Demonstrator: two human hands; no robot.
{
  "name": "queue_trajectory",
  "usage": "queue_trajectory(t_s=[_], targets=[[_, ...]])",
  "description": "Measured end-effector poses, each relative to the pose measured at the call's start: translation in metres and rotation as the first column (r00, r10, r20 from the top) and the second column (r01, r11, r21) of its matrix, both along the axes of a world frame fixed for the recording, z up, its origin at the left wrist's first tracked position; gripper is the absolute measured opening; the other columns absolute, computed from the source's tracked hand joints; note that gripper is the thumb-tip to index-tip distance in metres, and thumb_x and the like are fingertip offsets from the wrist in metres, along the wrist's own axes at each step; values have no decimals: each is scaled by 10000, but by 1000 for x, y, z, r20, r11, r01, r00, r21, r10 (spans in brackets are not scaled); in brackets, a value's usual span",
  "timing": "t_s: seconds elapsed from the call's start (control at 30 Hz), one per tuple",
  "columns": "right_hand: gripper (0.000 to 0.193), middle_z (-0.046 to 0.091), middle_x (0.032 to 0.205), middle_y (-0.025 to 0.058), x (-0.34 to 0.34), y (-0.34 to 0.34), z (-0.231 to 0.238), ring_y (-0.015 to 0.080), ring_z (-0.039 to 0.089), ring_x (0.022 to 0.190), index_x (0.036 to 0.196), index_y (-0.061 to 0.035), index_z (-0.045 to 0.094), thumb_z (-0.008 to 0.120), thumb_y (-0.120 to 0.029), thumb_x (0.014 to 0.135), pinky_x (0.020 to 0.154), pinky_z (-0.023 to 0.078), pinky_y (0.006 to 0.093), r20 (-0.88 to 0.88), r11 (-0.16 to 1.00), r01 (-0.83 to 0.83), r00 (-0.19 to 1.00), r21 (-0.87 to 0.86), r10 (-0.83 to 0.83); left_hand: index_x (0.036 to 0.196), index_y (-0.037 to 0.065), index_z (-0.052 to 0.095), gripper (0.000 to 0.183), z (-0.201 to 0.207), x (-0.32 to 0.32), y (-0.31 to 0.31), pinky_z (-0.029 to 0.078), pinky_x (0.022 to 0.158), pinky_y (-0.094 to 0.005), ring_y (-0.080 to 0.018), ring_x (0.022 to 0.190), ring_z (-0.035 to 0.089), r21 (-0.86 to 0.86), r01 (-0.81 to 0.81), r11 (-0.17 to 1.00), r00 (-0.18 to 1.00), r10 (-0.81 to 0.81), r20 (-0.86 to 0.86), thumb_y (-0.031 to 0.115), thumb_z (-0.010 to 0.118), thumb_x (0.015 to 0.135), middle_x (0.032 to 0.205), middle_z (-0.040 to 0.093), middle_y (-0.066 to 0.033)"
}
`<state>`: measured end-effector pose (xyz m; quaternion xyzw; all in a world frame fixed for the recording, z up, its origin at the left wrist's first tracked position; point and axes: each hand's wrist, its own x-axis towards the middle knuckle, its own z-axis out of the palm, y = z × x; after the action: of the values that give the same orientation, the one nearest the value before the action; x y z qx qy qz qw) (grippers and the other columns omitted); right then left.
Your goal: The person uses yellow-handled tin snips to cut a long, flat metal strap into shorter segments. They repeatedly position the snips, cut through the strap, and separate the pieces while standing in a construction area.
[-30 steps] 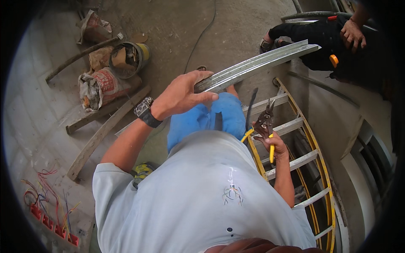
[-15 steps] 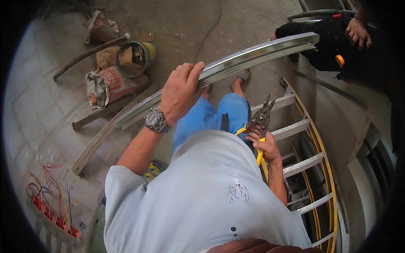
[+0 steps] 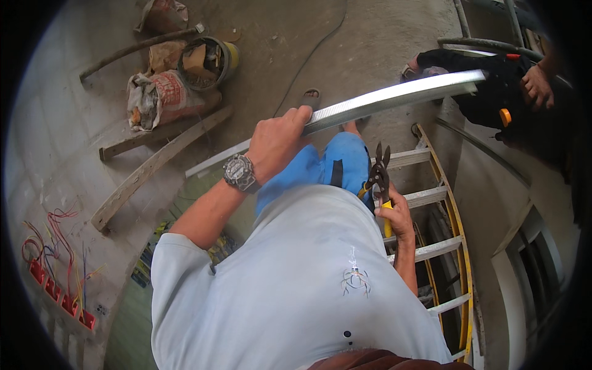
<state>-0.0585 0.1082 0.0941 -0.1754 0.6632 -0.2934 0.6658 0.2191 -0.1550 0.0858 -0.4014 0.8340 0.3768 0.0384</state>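
Observation:
A long shiny metal channel (image 3: 394,100) stretches across in front of me, its right end raised toward the far right. My left hand (image 3: 279,143), with a watch on the wrist, is closed round it left of its middle. Lower and to the right, my right hand (image 3: 398,213) grips a pair of tin snips (image 3: 380,176) by a yellow handle. The jaws of the snips point away from me and stand slightly apart, clear of the channel. Part of the handles is hidden by my fingers.
A yellow-edged stepladder (image 3: 459,246) stands at my right. Far right, a person in dark clothes has a hand (image 3: 538,86) showing. Wooden planks (image 3: 154,172), a torn sack (image 3: 163,98) and a bucket (image 3: 206,61) of debris lie at left. Wires rise from red wall boxes (image 3: 61,296).
The channel has swung with my left hand, its right end now lower in view and farther right. The snips have turned more upright in my right hand, and their handles look closer together.

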Motion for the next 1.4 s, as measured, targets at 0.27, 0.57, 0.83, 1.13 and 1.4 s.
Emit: queue_trajectory(t_s=[0.27, 0.57, 0.83, 1.13, 1.4], targets=[[283, 626, 893, 5, 2, 1, -23, 135, 536, 868, 840, -74, 666, 796, -276, 691, 889, 390, 276, 286, 992, -6, 958, 129, -31, 1673, 115, 349, 924, -15, 16, -12, 518, 1061, -438, -369, 1266, 654, 679, -22, 733, 951, 225, -211, 113, 782, 856, 1421, 638, -252], [434, 615, 1022, 11, 24, -25, -20, 151, 540, 952, 1052, -69, 663, 818, -328, 740, 912, 413, 304, 201, 986, -66, 979, 153, 35, 1660, 10, 370, 1078, -22, 28, -15, 433, 1175, -404, -283, 1402, 541, 785, -81, 614, 875, 421, -240, 536, 875, 865, 1483, 578, -187], [794, 626, 1177, 89, 48, -35, -30, 192, 574, 1112, 1430, 7, 580, 836, -360, 775, 1013, 454, 347, -48, 999, 15, 999, 32, -14, 1632, 23, 413, 957, -9, 26, -13, 514, 1030, -412, -329, 1210, 632, 443, -203, 873, 934, 308, -181, 414, 857, 879, 1323, 656, -219], [974, 616, 1406, 186, 18, -50, -38, 314, 688, 1188, 1569, 43, 446, 809, -511, 854, 1065, 517, 429, 390, 997, 52, 918, 59, -71, 1438, 73, 551, 765, -9, 22, -8, 552, 838, -457, -343, 991, 623, -123, -123, 985, 981, 103, -163, 200, 900, 769, 1089, 593, -131], [925, 664, 1403, 166, 20, -97, -59, 384, 662, 1240, 1541, -5, 536, 730, -663, 920, 1095, 497, 570, 581, 979, 204, 800, -28, -150, 1362, 91, 605, 587, 7, 2, 5, 540, 772, -444, -329, 933, 627, -59, -59, 997, 978, 46, -205, 137, 853, 832, 1023, 576, -116]])
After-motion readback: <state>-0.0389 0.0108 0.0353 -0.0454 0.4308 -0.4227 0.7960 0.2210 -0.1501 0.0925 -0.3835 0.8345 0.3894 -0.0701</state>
